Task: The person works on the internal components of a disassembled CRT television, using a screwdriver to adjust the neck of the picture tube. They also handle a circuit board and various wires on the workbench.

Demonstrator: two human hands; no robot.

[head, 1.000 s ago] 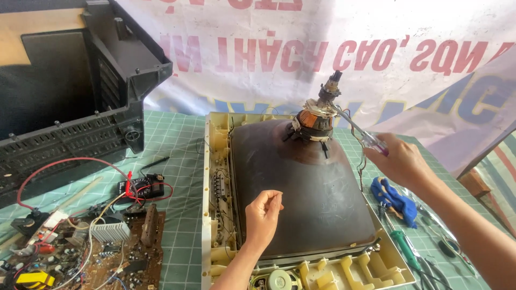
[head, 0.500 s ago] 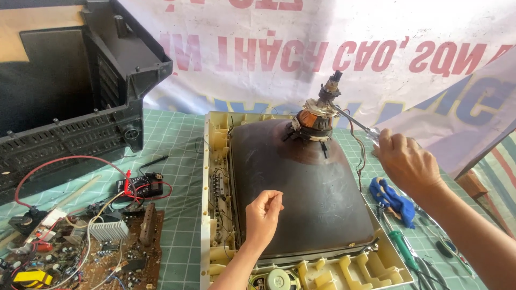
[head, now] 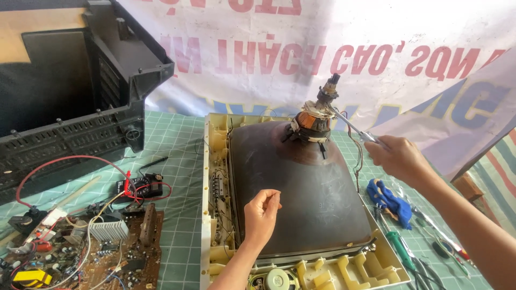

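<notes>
Green gridded matting (head: 177, 161) covers the bench under us, with a white printed banner (head: 301, 48) hanging behind it.

At the middle of the mat lies the picture tube (head: 301, 182), face down in its cream front frame (head: 215, 177), the dark funnel swelling up toward us. At the top of the funnel sits the copper-wound yoke (head: 312, 122), with the thin neck standing tilted above it. Our right hand (head: 400, 157) is closed around the handle of a screwdriver (head: 352, 127), whose metal shaft runs up and left to the yoke; we cannot tell just where the tip meets it. Our left hand (head: 262, 214) hovers over or rests on the lower part of the funnel, fingers curled in with fingertips pinched together, holding nothing we can see. Thin wires hang from the yoke down the right side of the tube.

Just right of the frame, on the mat, lie a blue-handled tool (head: 389, 197), a green-handled screwdriver (head: 400, 249) and a few more hand tools near our right forearm. A round speaker (head: 277, 279) shows in the frame's near edge. Left of the frame lies a brown circuit board (head: 102, 252) with a finned heat sink and red and white wires. Behind it, at the far left, stands the black rear housing (head: 80, 96) of the set, open side toward us.
</notes>
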